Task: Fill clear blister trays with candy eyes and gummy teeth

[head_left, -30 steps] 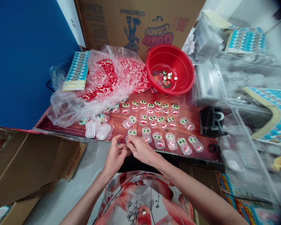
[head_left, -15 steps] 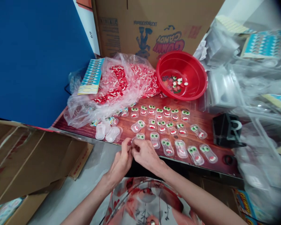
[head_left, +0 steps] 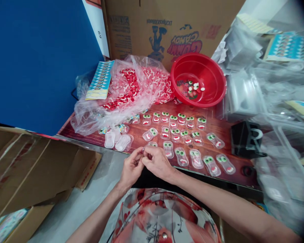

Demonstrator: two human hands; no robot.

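Observation:
My left hand (head_left: 133, 168) and my right hand (head_left: 157, 163) meet at the table's front edge, fingertips pinched together. Whatever lies between them is too small and hidden to make out. Just behind my right hand, a clear tray with green eyeball candies (head_left: 152, 144) is partly covered. Rows of small clear trays, each with two green eyeballs and red-and-white lips candy (head_left: 181, 157), spread across the wooden-patterned table (head_left: 225, 135). Left of my hands lie several empty clear trays (head_left: 123, 143).
Behind the trays sits a plastic bag of red-and-white candies (head_left: 131, 84) with a printed card sheet (head_left: 100, 81) on it. A red basin (head_left: 219, 79) holds a few eyeballs. At right stand a black tape dispenser (head_left: 243, 138) and clear packaging. A cardboard box (head_left: 53, 162) is at lower left.
Both hands have drawn slightly back toward my body, still pinched together. My right forearm has swung a little outward. The view has shifted slightly; the trays lie as before.

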